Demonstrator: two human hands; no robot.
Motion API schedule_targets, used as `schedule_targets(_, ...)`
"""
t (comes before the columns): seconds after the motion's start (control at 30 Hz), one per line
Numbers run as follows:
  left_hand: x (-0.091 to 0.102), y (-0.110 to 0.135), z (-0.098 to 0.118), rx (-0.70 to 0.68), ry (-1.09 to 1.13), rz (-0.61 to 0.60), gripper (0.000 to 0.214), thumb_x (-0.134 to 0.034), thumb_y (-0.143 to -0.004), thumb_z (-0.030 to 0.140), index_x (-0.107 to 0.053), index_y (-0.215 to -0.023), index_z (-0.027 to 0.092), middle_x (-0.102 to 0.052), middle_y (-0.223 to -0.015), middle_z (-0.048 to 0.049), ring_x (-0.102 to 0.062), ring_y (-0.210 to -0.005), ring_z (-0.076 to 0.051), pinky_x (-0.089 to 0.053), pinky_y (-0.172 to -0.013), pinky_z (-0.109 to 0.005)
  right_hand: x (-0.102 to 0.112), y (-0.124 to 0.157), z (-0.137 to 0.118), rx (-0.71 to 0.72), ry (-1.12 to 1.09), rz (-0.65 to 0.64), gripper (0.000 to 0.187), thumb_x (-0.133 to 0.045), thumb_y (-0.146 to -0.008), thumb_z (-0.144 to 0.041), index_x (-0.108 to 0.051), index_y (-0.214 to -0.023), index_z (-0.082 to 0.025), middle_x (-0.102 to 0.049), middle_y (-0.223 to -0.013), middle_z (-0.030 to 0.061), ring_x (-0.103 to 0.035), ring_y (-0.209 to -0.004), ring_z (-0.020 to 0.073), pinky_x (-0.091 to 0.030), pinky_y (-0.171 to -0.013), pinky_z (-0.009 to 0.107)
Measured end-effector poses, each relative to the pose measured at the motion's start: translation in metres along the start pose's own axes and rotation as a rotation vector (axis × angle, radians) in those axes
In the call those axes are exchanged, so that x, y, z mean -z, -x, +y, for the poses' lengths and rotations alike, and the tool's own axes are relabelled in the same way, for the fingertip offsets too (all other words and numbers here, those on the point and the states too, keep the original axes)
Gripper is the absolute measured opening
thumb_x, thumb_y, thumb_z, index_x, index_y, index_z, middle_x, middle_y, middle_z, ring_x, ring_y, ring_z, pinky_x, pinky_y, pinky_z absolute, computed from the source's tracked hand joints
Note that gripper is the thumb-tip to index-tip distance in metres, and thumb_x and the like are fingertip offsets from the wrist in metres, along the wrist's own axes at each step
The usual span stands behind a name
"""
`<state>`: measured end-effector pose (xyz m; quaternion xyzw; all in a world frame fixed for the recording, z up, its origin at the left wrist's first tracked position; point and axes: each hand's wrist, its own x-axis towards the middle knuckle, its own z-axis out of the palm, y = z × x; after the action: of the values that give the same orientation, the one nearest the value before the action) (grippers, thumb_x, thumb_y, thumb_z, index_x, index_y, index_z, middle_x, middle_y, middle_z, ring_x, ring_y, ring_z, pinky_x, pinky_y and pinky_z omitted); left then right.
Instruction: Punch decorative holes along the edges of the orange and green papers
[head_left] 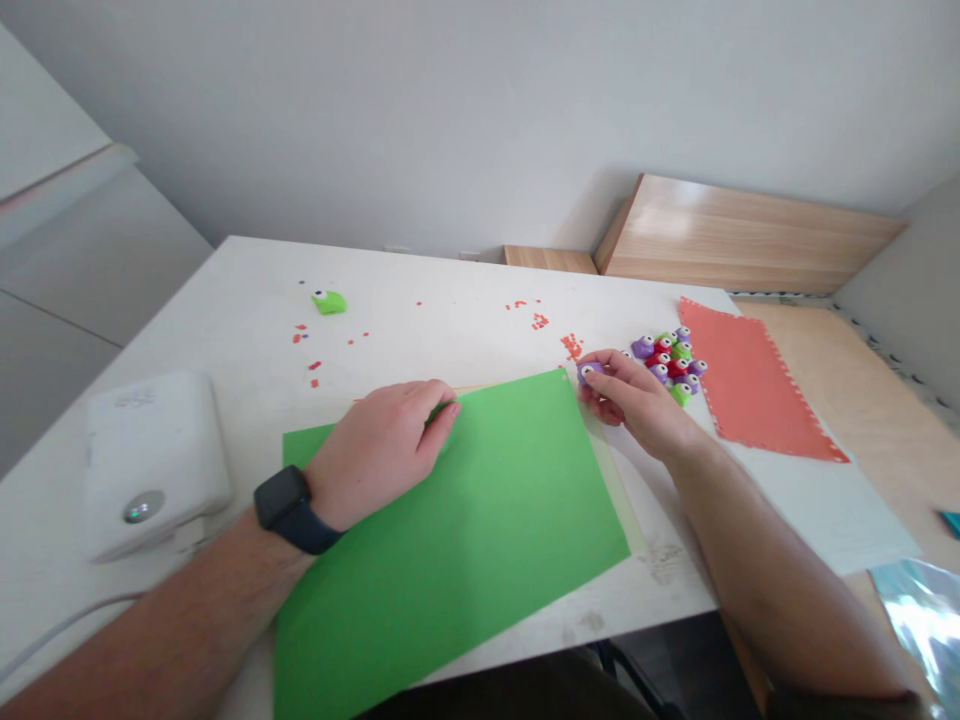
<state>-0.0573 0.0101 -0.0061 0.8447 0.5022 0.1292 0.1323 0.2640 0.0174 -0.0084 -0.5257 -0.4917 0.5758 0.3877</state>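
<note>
A green paper sheet [487, 530] lies before me, over a paler sheet [624, 500] that shows along its right side. My left hand [397, 430], wearing a dark watch, is closed at the sheet's far edge, thumb on top and the other fingers mostly hidden. Near the far right corner, my right hand [630, 395] pinches a small purple hole punch [590, 372] with a white eye. Just beyond that hand sits a cluster of similar one-eyed punches [662, 346] in purple, red and green. Another green punch [329, 302] lies alone at the far left.
Red paper bits [571, 346] are scattered over the white table [450, 345]. A red sheet with notched edges [757, 380] lies at the right, over a pale sheet [832, 510]. A white device with a cable [157, 450] stands at the left.
</note>
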Motion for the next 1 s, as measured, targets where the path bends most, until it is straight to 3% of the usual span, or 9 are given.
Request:
schedule_targets(0.13, 0.0006, 0.0, -0.0004, 0.0, 0.008, -0.002, 0.024, -0.043, -0.106, 0.035, -0.063, -0.1, 0.022, -0.069, -0.09, -0.0042, -0.063, -0.084, -0.024, -0.044, -0.077, -0.038, 0.0018, 0.0006, 0.0014, -0.023, 0.018, -0.029, 0.026, -0.07, -0.091, -0.045, -0.065, -0.107, -0.025, -0.065, -0.083, 0.001, -0.052, -0.065, 0.0131, -0.028, -0.052, 0.026)
schedule_targets(0.33, 0.0001, 0.0013, -0.0003, 0.0, 0.004, 0.002, 0.023, -0.044, -0.106, 0.035, -0.062, -0.101, 0.022, -0.068, -0.091, -0.004, -0.063, -0.084, -0.023, -0.044, -0.078, -0.037, -0.0013, 0.0015, 0.0004, -0.016, 0.044, -0.055, 0.03, -0.07, -0.093, -0.05, -0.063, -0.108, -0.025, -0.06, -0.082, -0.0021, -0.047, -0.061, 0.0097, -0.029, -0.052, 0.024)
schedule_targets(0.63, 0.0013, 0.0005, 0.0015, -0.007, 0.011, 0.0, 0.023, -0.044, -0.106, 0.034, -0.062, -0.1, 0.022, -0.068, -0.09, -0.0037, -0.063, -0.084, -0.023, -0.044, -0.077, -0.036, 0.0028, 0.001, -0.0014, 0.035, 0.046, -0.101, 0.032, -0.071, -0.093, -0.048, -0.065, -0.109, -0.021, -0.061, -0.082, 0.0004, -0.048, -0.063, 0.0106, -0.032, -0.052, 0.026)
schedule_targets(1.0, 0.0012, 0.0012, 0.0009, -0.01, 0.016, 0.002, 0.023, -0.044, -0.106, 0.033, -0.063, -0.1, 0.021, -0.069, -0.092, -0.0037, -0.063, -0.085, -0.023, -0.045, -0.078, -0.037, 0.0063, -0.0013, 0.0005, 0.027, 0.091, -0.075, 0.033, -0.072, -0.093, -0.049, -0.068, -0.11, -0.021, -0.061, -0.081, 0.001, -0.047, -0.061, 0.0099, -0.031, -0.052, 0.027)
